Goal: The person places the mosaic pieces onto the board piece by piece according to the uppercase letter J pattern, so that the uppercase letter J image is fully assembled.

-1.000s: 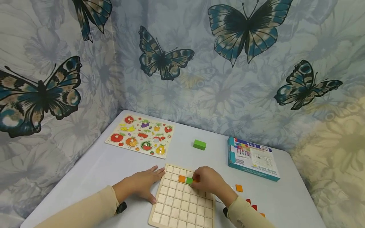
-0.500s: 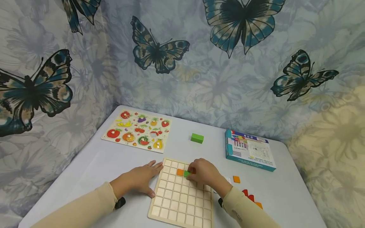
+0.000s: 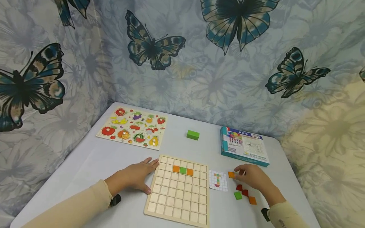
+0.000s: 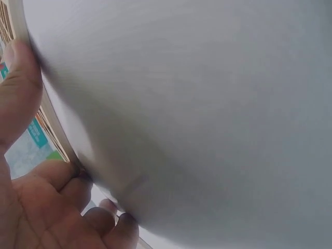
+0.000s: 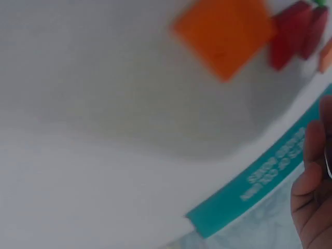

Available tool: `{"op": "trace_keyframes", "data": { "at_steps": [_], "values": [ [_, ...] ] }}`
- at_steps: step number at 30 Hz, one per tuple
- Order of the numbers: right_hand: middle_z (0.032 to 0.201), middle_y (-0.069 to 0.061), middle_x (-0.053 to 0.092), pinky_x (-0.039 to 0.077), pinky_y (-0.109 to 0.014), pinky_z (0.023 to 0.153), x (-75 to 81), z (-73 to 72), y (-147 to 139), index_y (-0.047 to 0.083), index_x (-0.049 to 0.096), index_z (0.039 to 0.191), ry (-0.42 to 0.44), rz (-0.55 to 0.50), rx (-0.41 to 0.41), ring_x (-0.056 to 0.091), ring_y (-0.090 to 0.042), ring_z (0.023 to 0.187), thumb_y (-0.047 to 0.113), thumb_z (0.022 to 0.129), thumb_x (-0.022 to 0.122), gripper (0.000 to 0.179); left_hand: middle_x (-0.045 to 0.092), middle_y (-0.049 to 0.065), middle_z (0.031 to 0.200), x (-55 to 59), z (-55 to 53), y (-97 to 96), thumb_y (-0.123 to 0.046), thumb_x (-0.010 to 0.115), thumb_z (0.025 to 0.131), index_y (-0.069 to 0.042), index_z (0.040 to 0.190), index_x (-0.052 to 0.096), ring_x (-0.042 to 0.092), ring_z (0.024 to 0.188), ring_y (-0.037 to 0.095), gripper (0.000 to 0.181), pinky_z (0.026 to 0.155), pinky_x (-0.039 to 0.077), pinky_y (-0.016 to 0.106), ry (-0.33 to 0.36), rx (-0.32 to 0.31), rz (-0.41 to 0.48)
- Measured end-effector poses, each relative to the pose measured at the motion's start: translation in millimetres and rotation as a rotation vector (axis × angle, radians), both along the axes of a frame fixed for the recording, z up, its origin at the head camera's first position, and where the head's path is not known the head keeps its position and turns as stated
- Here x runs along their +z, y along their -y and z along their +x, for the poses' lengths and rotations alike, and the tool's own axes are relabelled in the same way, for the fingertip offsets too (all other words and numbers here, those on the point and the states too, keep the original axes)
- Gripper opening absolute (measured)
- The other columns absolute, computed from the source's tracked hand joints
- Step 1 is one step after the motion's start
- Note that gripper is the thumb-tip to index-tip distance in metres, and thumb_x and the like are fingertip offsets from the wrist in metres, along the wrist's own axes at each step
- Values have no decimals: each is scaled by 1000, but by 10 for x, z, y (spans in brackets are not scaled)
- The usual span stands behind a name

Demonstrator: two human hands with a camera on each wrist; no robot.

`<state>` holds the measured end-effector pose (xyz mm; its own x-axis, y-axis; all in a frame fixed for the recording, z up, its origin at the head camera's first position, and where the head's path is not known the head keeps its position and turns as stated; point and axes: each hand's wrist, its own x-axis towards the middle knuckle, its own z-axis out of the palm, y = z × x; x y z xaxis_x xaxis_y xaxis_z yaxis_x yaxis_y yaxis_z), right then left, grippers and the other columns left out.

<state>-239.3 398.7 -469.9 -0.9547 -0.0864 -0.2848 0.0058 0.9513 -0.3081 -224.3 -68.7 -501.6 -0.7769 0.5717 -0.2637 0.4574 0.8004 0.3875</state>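
In the head view, my left hand (image 3: 137,174) lies along the left edge of the wooden grid board (image 3: 149,202), thumb and fingertips touching its rim. On the board, a green tile (image 3: 183,170) sits between two orange tiles (image 3: 176,168) in the second row from the far side. My right hand (image 3: 252,177) is low over the table right of the board, bent fingertips at the edge of a loose orange tile (image 3: 231,174). In the right wrist view, its fingers (image 5: 311,181) show at the right side; the thumb is hidden.
A pattern card (image 3: 218,180) lies right of the board. Nearby are two red pieces (image 3: 245,192), a green tile (image 3: 238,195) and another orange tile (image 3: 252,200). Behind stand a fruit puzzle (image 3: 134,129), a green block (image 3: 193,135) and a teal box (image 3: 245,146).
My right hand has left the orange tile in the board's second row and moved right to the loose orange tile. The left hand stays at the board's edge.
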Motion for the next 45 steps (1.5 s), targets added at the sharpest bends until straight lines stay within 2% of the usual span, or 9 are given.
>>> {"op": "trace_keyframes", "data": {
  "at_steps": [7, 16, 22, 27, 31, 36, 45],
  "values": [
    [84, 0, 58, 46, -33, 63, -132, -44, -142, 17, 73, 107, 77, -66, -68, 52, -20, 76, 32, 80, 81, 32, 22, 1, 161, 25, -20, 29, -49, 87, 63, -9, 154, 32, 13, 147, 30, 114, 112, 27, 50, 11, 4, 13],
    [85, 0, 58, 47, -33, 62, -186, -57, -145, 15, 71, 111, 73, -63, -54, 52, -19, 75, 35, 82, 79, 36, 21, 0, 161, 28, 1, 7, -52, 86, 64, -10, 154, 31, 13, 147, 30, 114, 112, 27, 50, 22, -4, -3],
    [85, 1, 56, 47, -32, 62, -221, -91, -146, 21, 65, 127, 15, -62, 9, 52, -18, 72, 27, 82, 80, 49, 21, 0, 161, 25, -8, 4, -51, 86, 63, -10, 154, 32, 13, 147, 30, 114, 112, 27, 50, 8, 5, -7],
    [83, 2, 57, 47, -32, 64, -243, -98, -150, 22, 72, 111, 40, -50, 6, 52, -18, 74, 34, 80, 81, 35, 21, 0, 161, 19, -5, 11, -51, 86, 63, -10, 154, 32, 13, 147, 30, 114, 112, 27, 51, 19, 9, 4],
    [84, 1, 57, 48, -32, 65, -252, -74, -161, 22, 72, 109, 52, -55, -17, 52, -18, 76, 38, 76, 83, 38, 21, 0, 161, 13, -2, 10, -51, 86, 63, -10, 154, 31, 13, 147, 30, 115, 111, 27, 52, 22, 7, 7],
    [82, 2, 57, 47, -31, 64, -269, -54, -155, 21, 72, 103, 18, -57, -10, 51, -18, 76, 37, 77, 83, 32, 22, 1, 161, 17, 7, 12, -50, 87, 63, -9, 154, 32, 14, 147, 30, 114, 111, 28, 51, 8, 5, 20],
    [81, 1, 58, 48, -31, 62, -269, -28, -123, 18, 74, 104, 25, -67, -27, 52, -17, 73, 36, 77, 83, 34, 24, 2, 160, 11, 15, 24, -51, 86, 63, -7, 153, 33, 14, 147, 31, 114, 111, 27, 51, 9, -5, 42]
  ]
}}
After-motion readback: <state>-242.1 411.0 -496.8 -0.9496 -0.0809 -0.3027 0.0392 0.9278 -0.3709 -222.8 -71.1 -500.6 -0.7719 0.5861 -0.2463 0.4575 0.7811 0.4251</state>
